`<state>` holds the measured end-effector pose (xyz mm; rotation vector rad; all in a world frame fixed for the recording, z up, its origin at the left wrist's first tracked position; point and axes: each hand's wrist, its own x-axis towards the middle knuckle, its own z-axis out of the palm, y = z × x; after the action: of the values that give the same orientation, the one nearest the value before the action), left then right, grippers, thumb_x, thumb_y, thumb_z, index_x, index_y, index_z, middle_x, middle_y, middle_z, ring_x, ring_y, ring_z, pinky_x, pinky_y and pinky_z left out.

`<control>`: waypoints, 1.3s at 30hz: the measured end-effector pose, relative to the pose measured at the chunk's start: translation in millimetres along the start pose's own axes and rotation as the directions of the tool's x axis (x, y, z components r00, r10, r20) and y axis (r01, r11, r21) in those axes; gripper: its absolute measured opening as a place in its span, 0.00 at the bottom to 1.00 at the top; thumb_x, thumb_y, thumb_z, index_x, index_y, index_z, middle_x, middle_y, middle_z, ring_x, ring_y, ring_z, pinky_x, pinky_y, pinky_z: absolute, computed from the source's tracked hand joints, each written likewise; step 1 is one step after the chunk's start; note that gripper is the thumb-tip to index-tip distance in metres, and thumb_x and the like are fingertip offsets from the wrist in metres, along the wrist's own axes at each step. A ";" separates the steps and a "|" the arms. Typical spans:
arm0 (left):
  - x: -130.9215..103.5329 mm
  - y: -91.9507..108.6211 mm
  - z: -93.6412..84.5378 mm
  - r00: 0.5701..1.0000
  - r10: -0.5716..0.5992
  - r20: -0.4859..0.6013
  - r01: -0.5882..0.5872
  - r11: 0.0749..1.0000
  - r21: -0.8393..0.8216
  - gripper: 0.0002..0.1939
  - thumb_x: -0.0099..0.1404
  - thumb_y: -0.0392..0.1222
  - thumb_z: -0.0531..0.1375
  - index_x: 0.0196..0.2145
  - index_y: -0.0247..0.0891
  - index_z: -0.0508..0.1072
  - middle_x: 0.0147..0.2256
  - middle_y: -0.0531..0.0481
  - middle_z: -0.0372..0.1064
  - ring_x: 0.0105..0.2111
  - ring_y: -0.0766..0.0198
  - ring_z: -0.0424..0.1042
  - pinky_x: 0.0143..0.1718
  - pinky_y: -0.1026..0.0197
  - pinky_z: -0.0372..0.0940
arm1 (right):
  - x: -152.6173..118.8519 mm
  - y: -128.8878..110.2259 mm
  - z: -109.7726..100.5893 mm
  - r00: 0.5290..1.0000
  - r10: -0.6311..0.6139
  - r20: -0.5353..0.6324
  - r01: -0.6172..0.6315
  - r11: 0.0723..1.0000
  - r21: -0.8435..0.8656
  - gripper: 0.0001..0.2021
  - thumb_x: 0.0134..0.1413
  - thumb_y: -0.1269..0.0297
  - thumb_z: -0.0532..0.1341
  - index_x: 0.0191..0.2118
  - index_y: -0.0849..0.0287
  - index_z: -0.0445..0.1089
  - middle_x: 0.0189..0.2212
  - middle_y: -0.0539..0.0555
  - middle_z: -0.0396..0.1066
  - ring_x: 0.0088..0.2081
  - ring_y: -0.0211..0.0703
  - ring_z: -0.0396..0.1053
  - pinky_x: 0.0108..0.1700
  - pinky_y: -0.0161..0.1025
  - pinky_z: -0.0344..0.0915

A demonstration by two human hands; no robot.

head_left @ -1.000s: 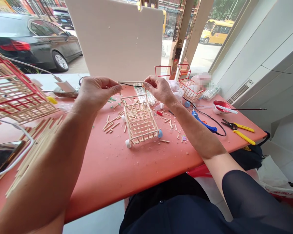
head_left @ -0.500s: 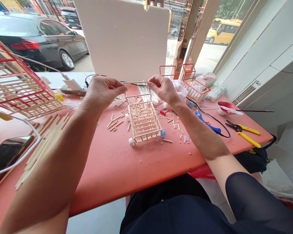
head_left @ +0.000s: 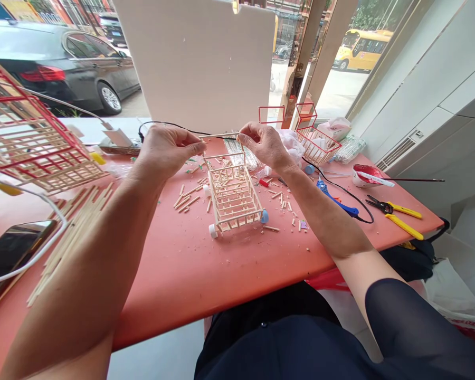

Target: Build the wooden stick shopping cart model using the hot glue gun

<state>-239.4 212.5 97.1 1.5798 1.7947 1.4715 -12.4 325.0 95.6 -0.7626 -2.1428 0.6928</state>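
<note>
A small cart built of thin wooden sticks point(head_left: 237, 198) stands at the table's middle, with white and blue caps as wheels. Across the tops of its two far uprights lies a thin wooden stick point(head_left: 221, 135). My left hand point(head_left: 172, 148) pinches the left end of this stick, by the left upright. At the other end, my right hand point(head_left: 263, 143) closes thumb and fingers on the stick beside the right upright. Cut stick pieces point(head_left: 187, 203) are scattered around the cart.
On the pink table point(head_left: 174, 279), a larger red-edged stick cart point(head_left: 35, 132), long sticks point(head_left: 69, 232) and a phone point(head_left: 16, 243) lie left. Rightward are a blue glue gun point(head_left: 336, 203), yellow-handled pliers point(head_left: 396, 211), a red-stained cup point(head_left: 366, 175) and a small red-edged basket point(head_left: 319, 145).
The stick's left end and my left hand have shifted down very slightly. My right hand and the cart look nearly still.
</note>
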 end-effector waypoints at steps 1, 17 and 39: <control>-0.4 0.6 0.3 1.000 -0.004 -0.001 0.004 1.000 -0.002 0.13 0.50 0.49 0.71 0.30 0.37 0.86 0.28 0.48 0.79 0.30 0.62 0.71 0.40 0.54 0.67 | 0.1 0.2 -0.4 1.000 0.000 0.004 0.000 1.000 0.003 0.06 0.71 0.63 0.65 0.40 0.59 0.74 0.38 0.53 0.80 0.40 0.40 0.72 0.50 0.43 0.70; -1.1 3.8 2.5 0.999 -0.045 -0.010 0.044 0.999 -0.008 0.09 0.51 0.46 0.71 0.28 0.38 0.85 0.28 0.49 0.79 0.30 0.63 0.72 0.42 0.54 0.69 | -4.3 13.3 -26.7 0.992 0.066 0.104 -0.071 0.996 0.045 0.10 0.66 0.60 0.68 0.44 0.61 0.82 0.42 0.57 0.82 0.42 0.43 0.73 0.50 0.44 0.72; -6.4 16.4 3.4 0.993 -0.113 0.016 0.113 0.993 -0.022 0.06 0.52 0.43 0.70 0.27 0.38 0.83 0.28 0.50 0.79 0.31 0.64 0.71 0.41 0.57 0.66 | -30.5 20.0 -2.9 0.968 0.177 0.177 -0.196 0.976 0.095 0.10 0.62 0.59 0.68 0.42 0.61 0.80 0.41 0.56 0.81 0.43 0.43 0.74 0.52 0.44 0.71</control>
<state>-226.0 206.1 107.1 1.4493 1.8211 1.4200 12.4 317.9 69.7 -0.8807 -2.1782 0.9996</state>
